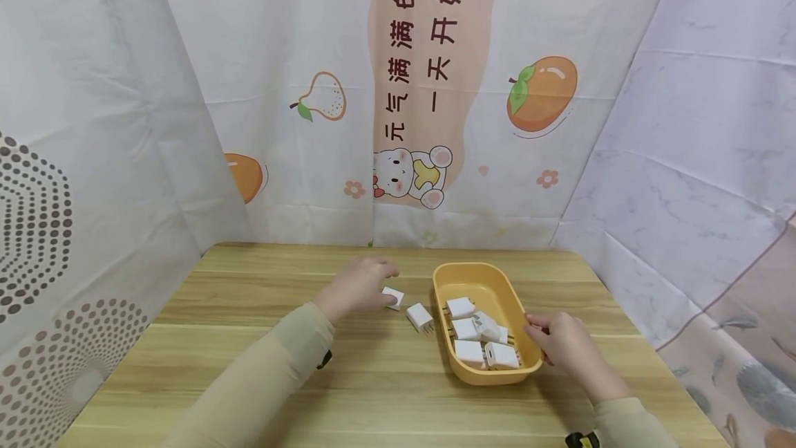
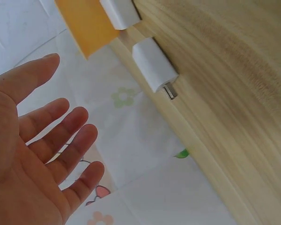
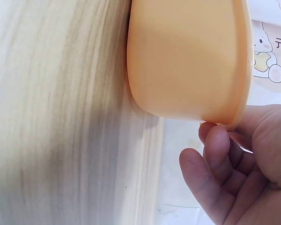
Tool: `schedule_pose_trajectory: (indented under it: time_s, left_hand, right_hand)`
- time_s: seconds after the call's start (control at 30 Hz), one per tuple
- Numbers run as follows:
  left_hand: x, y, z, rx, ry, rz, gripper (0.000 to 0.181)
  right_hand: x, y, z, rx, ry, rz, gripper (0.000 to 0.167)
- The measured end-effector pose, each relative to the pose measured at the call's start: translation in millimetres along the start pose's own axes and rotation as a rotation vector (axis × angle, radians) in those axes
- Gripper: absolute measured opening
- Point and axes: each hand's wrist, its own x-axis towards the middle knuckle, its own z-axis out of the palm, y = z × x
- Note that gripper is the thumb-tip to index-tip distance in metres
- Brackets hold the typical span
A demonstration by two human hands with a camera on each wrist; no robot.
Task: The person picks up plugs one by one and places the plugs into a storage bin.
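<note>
My left hand (image 1: 358,287) hovers by a white charger plug (image 1: 393,298) on the table; in the left wrist view its fingers (image 2: 70,126) are spread and hold nothing. A second white charger plug (image 1: 420,318) lies nearer the tray, metal prongs toward the front right. Several more white plugs, one of them a charger plug (image 1: 501,356) with a port facing out, lie in the yellow plastic tray (image 1: 480,274). At the tray's right side, my right hand (image 1: 569,348) pinches the rim between thumb and curled fingers, as the right wrist view (image 3: 253,164) shows.
The wood-grain table (image 1: 249,337) carries the tray right of the middle. Behind it hangs a white printed curtain (image 1: 298,178) with fruit drawings, and more cloth panels (image 1: 671,157) close off both sides. Dark wrist straps (image 1: 581,440) show at both cuffs.
</note>
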Motion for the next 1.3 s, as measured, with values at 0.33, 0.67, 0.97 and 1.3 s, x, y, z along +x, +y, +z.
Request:
schedule_pose_trajectory:
  time_s: [0.33, 0.67, 0.97, 1.3]
  left_hand:
    - [5.8, 0.4, 19.9, -0.033, -0.044, -0.028, 0.049]
    - [13.1, -1.9, 38.6, 0.002, -0.062, -0.06, 0.049]
    - [19.7, -2.8, 53.6, 0.018, -0.092, -0.095, 0.042]
    - [20.8, 1.4, 54.6, 0.057, -0.087, -0.096, 0.03]
  right_hand:
    - [-0.6, 1.3, 1.1, -0.002, 0.013, -0.006, 0.033]
    - [0.5, 1.2, 1.7, 0.003, 0.005, 0.009, 0.037]
    - [0.9, 1.2, 1.7, -0.006, 0.001, 0.009, 0.037]
    - [0.7, 0.9, 0.9, -0.005, 0.001, 0.004, 0.037]
